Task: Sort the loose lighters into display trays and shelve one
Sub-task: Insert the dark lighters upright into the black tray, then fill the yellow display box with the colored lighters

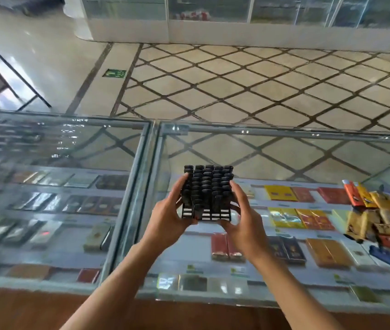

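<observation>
A black display tray (207, 216) packed with several rows of black lighters (209, 184) is held above the glass counter (141, 163). My left hand (169, 217) grips its left side, fingers curled up along the outer row. On the tray's right side and lower corner my right hand (243, 217) holds it with curled fingers. The tray tilts slightly toward me, so the lighter tops face the camera. No loose lighters show on the counter.
A heap of orange, yellow and blue packets (384, 222) lies on the glass at the right. Boxed goods fill the shelves under the glass. A wooden counter edge (34, 310) runs along the bottom. Beyond lie a tiled floor and a white glass cabinet (237, 17).
</observation>
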Available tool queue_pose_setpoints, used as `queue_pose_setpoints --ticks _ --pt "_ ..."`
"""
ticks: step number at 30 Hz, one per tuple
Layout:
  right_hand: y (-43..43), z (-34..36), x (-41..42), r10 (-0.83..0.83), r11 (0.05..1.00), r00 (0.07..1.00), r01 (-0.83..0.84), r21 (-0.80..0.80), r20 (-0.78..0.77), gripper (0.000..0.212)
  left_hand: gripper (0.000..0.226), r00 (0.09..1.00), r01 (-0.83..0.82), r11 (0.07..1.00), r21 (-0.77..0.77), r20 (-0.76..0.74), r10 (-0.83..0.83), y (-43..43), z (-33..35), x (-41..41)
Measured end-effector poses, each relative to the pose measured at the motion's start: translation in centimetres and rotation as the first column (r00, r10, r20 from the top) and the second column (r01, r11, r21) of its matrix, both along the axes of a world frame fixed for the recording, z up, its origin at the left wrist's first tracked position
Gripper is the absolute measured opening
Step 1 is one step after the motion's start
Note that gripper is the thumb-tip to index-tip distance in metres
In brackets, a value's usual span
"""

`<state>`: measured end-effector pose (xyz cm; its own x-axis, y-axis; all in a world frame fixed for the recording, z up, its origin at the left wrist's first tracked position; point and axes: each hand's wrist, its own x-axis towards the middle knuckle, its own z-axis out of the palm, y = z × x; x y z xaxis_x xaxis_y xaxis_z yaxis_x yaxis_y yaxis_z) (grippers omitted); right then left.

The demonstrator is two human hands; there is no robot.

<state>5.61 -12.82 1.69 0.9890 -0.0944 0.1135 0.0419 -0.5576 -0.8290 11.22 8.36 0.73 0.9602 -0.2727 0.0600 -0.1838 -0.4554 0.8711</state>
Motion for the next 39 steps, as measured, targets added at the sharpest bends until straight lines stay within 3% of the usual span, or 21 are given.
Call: queue_pose_setpoints --ticks 25,28,31,33,35,39 --pt "4.2 -0.8 17.4 -0.017 0.991 1.000 0.021 -0.135 0.025 0.098 0.119 0.991 0.061 0.997 0.050 0.119 -0.067 3.6 -0.3 17.1" --pt "2.9 0.3 15.3 -0.029 0.982 0.999 0.034 -0.185 0.029 0.092 0.125 0.996 0.043 0.998 0.049 0.076 -0.046 3.3 0.1 14.9" --pt "-0.3 2.4 9.7 -0.174 0.928 0.982 0.188 -0.323 0.070 0.083 0.111 0.984 -0.009 0.983 0.182 0.175 -0.023 2.4 2.9 9.7" --pt "-0.7 2.8 7.3 -0.172 0.897 0.982 0.190 -0.399 0.082 0.078 0.096 0.976 -0.024 0.965 0.260 0.214 -0.033 4.1 2.9 7.2" --pt "-3.3 4.0 2.7 -0.255 0.850 0.964 0.260 -0.458 0.075 0.078 0.083 0.939 0.087 0.946 0.311 0.291 -0.182 3.2 3.9 4.7" --pt "-10.1 6.4 -7.0 -0.458 0.748 0.883 0.447 -0.491 0.106 0.080 0.077 0.880 0.267 0.890 0.370 0.283 -0.382 -3.0 5.4 1.4"
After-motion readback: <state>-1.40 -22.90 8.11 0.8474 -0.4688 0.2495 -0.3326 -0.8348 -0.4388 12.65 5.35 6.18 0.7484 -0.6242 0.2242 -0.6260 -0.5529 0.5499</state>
